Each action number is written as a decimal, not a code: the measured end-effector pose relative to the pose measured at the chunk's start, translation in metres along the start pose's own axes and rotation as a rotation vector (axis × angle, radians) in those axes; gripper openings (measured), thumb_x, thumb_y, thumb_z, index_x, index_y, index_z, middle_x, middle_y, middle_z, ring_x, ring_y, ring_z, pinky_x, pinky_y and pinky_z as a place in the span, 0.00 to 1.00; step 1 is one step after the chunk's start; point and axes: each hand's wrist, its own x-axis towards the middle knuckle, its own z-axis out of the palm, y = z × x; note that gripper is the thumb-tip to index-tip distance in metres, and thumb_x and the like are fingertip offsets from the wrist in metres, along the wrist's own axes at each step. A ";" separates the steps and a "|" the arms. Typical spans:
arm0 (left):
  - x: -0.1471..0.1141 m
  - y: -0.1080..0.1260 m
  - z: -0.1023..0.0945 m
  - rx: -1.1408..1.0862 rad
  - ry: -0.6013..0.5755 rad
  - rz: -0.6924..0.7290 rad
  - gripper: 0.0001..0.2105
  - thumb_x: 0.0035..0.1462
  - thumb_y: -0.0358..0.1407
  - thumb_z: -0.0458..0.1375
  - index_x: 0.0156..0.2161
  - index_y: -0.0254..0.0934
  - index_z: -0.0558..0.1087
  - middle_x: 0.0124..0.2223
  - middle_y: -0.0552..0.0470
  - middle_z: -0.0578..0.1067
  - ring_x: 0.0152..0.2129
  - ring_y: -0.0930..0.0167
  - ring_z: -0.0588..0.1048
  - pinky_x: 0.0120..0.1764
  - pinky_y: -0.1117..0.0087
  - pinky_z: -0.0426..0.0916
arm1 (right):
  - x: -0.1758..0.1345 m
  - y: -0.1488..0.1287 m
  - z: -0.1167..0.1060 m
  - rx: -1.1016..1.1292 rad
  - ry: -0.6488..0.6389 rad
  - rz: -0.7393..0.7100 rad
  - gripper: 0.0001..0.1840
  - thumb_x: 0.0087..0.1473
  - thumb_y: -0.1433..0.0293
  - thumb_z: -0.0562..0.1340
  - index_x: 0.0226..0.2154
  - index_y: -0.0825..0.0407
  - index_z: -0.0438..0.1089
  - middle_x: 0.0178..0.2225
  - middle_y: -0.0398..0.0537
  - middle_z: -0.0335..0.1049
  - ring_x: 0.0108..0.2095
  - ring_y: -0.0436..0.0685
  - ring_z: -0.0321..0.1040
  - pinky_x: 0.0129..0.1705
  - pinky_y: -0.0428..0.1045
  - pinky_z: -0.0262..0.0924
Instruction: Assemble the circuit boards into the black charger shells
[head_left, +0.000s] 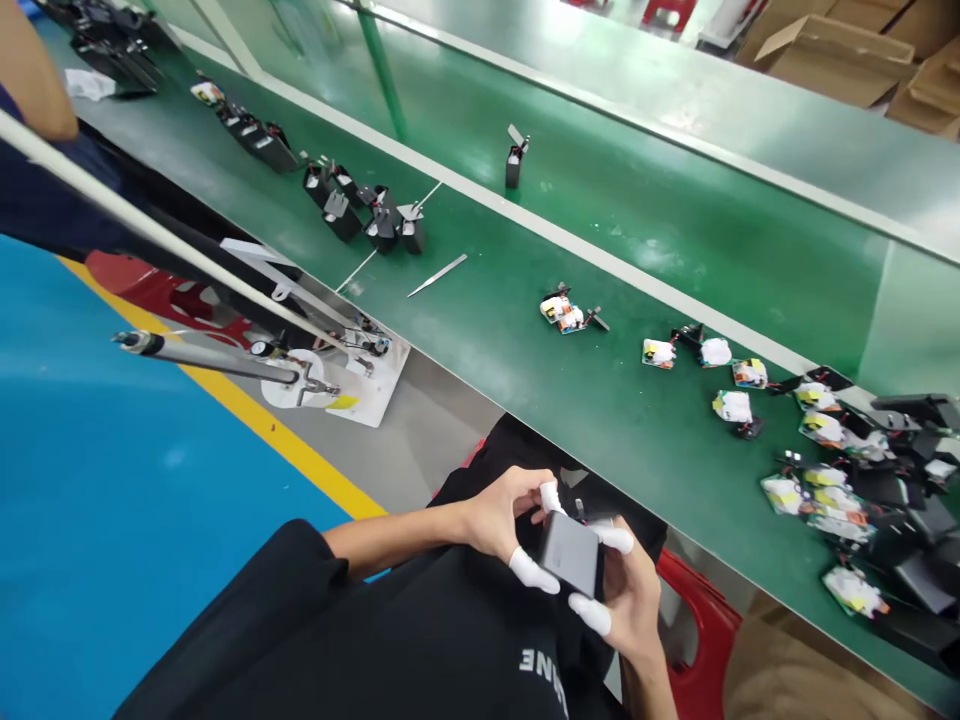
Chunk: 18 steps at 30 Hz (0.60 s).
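Both of my hands hold one black rectangular plastic case [572, 553] above my lap, close to the bench's front edge. White finger covers sit on several fingertips. My left hand [504, 520] grips the case's left side, thumb below and a finger above. On the right side, my right hand [628, 590] pinches it between the thumb and a covered finger. A small metal piece shows at the case's far end; the rest of that end is hidden. Beyond the hands, a small circuit board with white and yellow parts [566, 312] lies on the green bench [480, 340].
Metal tweezers [438, 276] lie on the bench, near a group of black cases [381, 222]. Several circuit boards [825, 500] and cases crowd the right end. One case [514, 166] stands on the conveyor [600, 190]. Red stools [697, 630] stand beneath. Another person's arm [37, 80] shows at upper left.
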 end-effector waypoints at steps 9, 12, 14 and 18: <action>0.021 0.025 -0.023 -0.007 0.013 0.028 0.36 0.28 0.48 0.88 0.41 0.39 0.76 0.43 0.49 0.78 0.36 0.68 0.79 0.45 0.61 0.79 | 0.049 0.015 -0.015 -0.079 -0.032 -0.076 0.30 0.54 0.55 0.81 0.54 0.46 0.76 0.47 0.56 0.79 0.44 0.68 0.82 0.45 0.62 0.81; 0.034 0.040 -0.026 0.030 0.028 -0.046 0.29 0.48 0.46 0.83 0.51 0.39 0.79 0.48 0.45 0.81 0.43 0.66 0.82 0.54 0.58 0.80 | 0.075 0.009 -0.028 -0.236 -0.047 -0.168 0.34 0.53 0.58 0.82 0.59 0.44 0.76 0.50 0.57 0.82 0.48 0.71 0.84 0.50 0.64 0.82; 0.042 0.048 -0.026 0.114 0.063 -0.083 0.24 0.58 0.46 0.78 0.55 0.40 0.79 0.49 0.44 0.82 0.45 0.66 0.83 0.58 0.58 0.79 | 0.090 0.003 -0.035 -0.343 -0.057 -0.232 0.35 0.54 0.62 0.82 0.62 0.44 0.75 0.53 0.58 0.83 0.50 0.71 0.85 0.52 0.64 0.83; 0.066 0.068 -0.027 0.410 0.220 0.120 0.22 0.66 0.43 0.72 0.61 0.41 0.77 0.58 0.41 0.81 0.53 0.62 0.81 0.62 0.56 0.76 | 0.109 0.014 -0.042 -0.526 0.067 -0.374 0.33 0.59 0.64 0.78 0.65 0.46 0.74 0.56 0.61 0.84 0.53 0.70 0.86 0.53 0.60 0.84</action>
